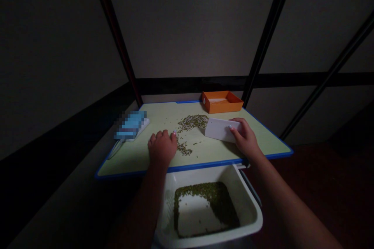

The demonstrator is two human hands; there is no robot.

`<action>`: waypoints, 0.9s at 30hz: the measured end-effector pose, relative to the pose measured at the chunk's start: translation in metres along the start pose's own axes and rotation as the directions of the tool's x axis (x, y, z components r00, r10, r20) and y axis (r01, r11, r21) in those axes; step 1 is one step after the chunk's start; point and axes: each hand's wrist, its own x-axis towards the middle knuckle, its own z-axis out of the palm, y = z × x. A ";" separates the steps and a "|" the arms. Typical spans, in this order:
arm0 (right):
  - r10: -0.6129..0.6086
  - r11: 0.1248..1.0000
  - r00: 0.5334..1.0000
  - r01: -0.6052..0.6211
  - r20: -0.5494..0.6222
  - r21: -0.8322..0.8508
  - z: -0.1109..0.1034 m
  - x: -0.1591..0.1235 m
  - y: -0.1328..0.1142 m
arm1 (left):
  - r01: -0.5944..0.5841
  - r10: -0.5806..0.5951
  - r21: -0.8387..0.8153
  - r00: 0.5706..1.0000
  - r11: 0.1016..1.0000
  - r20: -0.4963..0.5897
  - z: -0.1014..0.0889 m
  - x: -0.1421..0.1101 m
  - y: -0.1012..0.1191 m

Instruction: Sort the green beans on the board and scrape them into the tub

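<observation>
My right hand (245, 138) grips the right end of a white rectangular box (217, 129), thumb on its near face, just above the table. Beside the box's left end lies a scattered patch of small green beans (193, 122). My left hand (162, 147) rests palm down on the tabletop with its fingers bent and the thumb apart; I see nothing held in it. A smaller group of beans lies to the right of this hand. Below the table's front edge stands a white tub (253, 220), with many more beans (224, 204) along its back and right side.
The pale tabletop (163, 114) has a raised blue edge (204, 164). An orange open box (224, 105) sits at its back right. At the left lies a blurred-out blue item (131, 124) on a white base with a cable. Dark-framed grey panels (193, 27) stand behind.
</observation>
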 end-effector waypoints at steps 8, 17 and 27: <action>-0.002 0.998 1.000 0.001 -0.009 -0.055 -0.002 -0.004 -0.003 | -0.022 0.020 -0.039 0.999 0.999 -0.048 0.010 0.000 -0.007; 0.014 0.996 1.000 -0.013 0.010 -0.087 -0.002 -0.008 -0.005 | -0.128 0.117 -0.068 0.983 0.989 -0.143 0.021 -0.001 -0.017; 0.079 0.990 0.995 -0.070 0.063 -0.124 -0.006 -0.013 -0.011 | -0.204 0.202 -0.017 0.976 0.979 -0.079 0.015 -0.002 -0.021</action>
